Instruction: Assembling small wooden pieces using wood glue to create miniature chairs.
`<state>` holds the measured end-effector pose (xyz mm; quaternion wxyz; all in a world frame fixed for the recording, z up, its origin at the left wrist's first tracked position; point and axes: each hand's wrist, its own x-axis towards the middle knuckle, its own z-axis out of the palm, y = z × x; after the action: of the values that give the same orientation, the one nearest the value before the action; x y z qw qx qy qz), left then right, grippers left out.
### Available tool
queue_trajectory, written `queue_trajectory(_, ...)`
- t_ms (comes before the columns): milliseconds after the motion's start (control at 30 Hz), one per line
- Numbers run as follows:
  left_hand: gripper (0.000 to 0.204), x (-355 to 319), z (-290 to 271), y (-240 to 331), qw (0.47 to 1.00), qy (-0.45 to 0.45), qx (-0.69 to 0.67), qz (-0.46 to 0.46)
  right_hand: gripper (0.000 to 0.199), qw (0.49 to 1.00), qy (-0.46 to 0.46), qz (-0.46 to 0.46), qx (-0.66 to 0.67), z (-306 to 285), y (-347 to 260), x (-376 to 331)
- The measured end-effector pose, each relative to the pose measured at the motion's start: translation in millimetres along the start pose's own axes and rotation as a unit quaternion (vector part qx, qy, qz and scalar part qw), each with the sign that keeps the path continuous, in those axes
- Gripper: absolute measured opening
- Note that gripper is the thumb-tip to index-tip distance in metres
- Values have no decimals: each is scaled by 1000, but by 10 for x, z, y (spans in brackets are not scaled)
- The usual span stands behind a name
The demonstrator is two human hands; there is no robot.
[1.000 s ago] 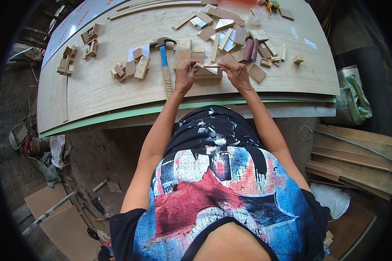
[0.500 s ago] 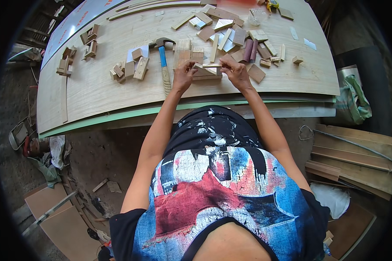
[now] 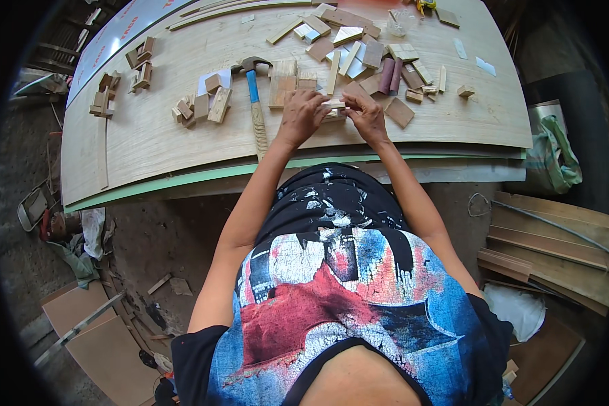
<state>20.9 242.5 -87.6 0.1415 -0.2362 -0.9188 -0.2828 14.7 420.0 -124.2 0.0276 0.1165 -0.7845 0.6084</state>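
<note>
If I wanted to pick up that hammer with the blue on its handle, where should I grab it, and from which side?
Probably by the pale wooden lower handle of the hammer, coming from the table's near edge. It lies flat, head pointing away, its handle end toward the person and bare on top. The left hand, busy with a small wood piece alongside the right hand, sits just beside it.

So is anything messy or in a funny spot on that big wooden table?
Wood offcuts lie scattered every which way beyond both hands, left hand and right hand. The hammer lies with its handle end at the plywood tabletop's near edge. Nothing looks spilled or broken.
</note>
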Motion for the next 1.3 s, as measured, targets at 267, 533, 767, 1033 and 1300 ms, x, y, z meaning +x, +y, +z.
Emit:
queue_trajectory(267, 18, 51, 178, 101, 998, -26, 57, 2, 23, 999, 9, 11, -40, -32, 43, -90)
queue_trajectory(533, 15, 73, 201, 165, 996, -38, 84, -1, 21, 999, 8, -9, -39, -55, 58, -89)
queue_trajectory(767, 11, 27, 228, 186, 997, -21, 74, -8, 20, 999, 8, -11, -33, -51, 29, -111)
queue_trajectory(1033, 11, 37, 235, 193, 998, -15, 65, -18, 20, 999, 5, -21, -33, -55, 52, -91)
queue_trajectory(1300, 11, 37, 246, 179, 998, -13, 61, -16, 19, 998, 12, -44, -47, -59, 5, -86)
